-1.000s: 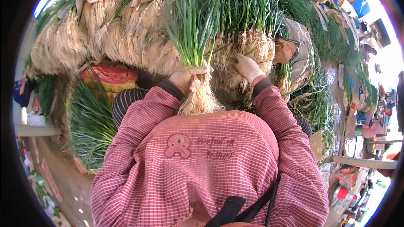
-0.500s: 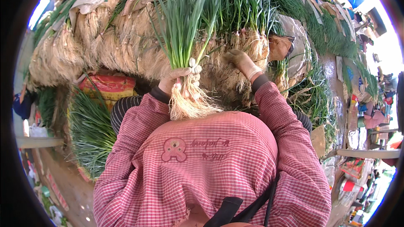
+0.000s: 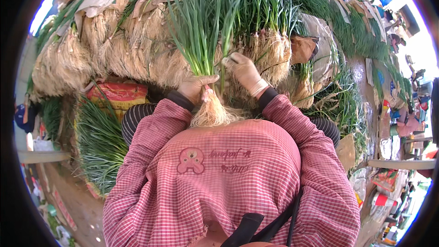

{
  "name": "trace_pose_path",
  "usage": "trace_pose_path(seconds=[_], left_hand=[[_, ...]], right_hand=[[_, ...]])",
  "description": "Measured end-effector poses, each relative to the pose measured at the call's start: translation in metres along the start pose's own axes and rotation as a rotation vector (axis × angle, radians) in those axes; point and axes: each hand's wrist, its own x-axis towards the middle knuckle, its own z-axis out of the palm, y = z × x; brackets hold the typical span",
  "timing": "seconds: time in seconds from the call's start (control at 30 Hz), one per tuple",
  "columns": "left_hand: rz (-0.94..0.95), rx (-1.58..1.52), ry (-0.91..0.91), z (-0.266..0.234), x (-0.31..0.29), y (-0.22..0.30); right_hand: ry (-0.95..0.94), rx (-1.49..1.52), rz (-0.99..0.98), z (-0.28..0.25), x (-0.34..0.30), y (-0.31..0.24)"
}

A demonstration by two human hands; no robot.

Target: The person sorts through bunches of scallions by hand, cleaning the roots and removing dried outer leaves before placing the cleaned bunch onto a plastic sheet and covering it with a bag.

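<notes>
My left hand (image 3: 194, 87), in a pale glove, is closed round a bunch of green garlic (image 3: 201, 52). Its long green leaves point away from me, and its stringy pale roots (image 3: 212, 112) hang toward my chest. Just right of the bunch, my right hand (image 3: 247, 74), also gloved, is closed, its fingertips pinching a single green garlic stalk (image 3: 223, 78). The stalk's lower end is blurred. Beyond both hands lies a thick heap of green garlic (image 3: 260, 7), roots facing me.
Dry roots (image 3: 155, 57) form a long bank across the front. More green stalks (image 3: 98, 132) stand low at my left beside a red and yellow sack (image 3: 116, 95). Loose leaves (image 3: 336, 103) lie at my right, near a grey plastic sheet (image 3: 320, 36). Goods crowd the far right.
My right hand has come left from the root bank to a stalk beside the bunch. The left hand has shifted slightly right, and the white bulbs over its fingers no longer show there.
</notes>
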Motion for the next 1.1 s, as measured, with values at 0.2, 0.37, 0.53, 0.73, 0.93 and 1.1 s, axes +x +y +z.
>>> trace_pose_path(seconds=[0.2,0.37,0.53,0.73,0.93,1.1], left_hand=[[-0.023,-0.127,-0.031,-0.009,0.007,-0.008],[-0.002,-0.024,0.043,-0.011,0.015,-0.013],[-0.009,0.195,0.192,0.019,-0.006,-0.006],[-0.006,0.217,0.225,0.009,0.003,-0.008],[0.098,-0.158,0.177,0.004,0.004,-0.006],[0.155,-0.353,-0.171,0.000,0.005,-0.002]], right_hand=[[0.040,-0.310,0.091,-0.020,0.014,0.033],[-0.344,-1.033,-0.010,-0.036,0.002,0.045],[-0.126,-0.008,0.076,-0.019,0.031,-0.010],[0.009,-0.154,0.066,0.007,0.024,-0.005],[0.074,0.648,0.041,-0.012,-0.020,-0.018],[-0.357,-0.640,0.349,-0.051,-0.037,0.047]])
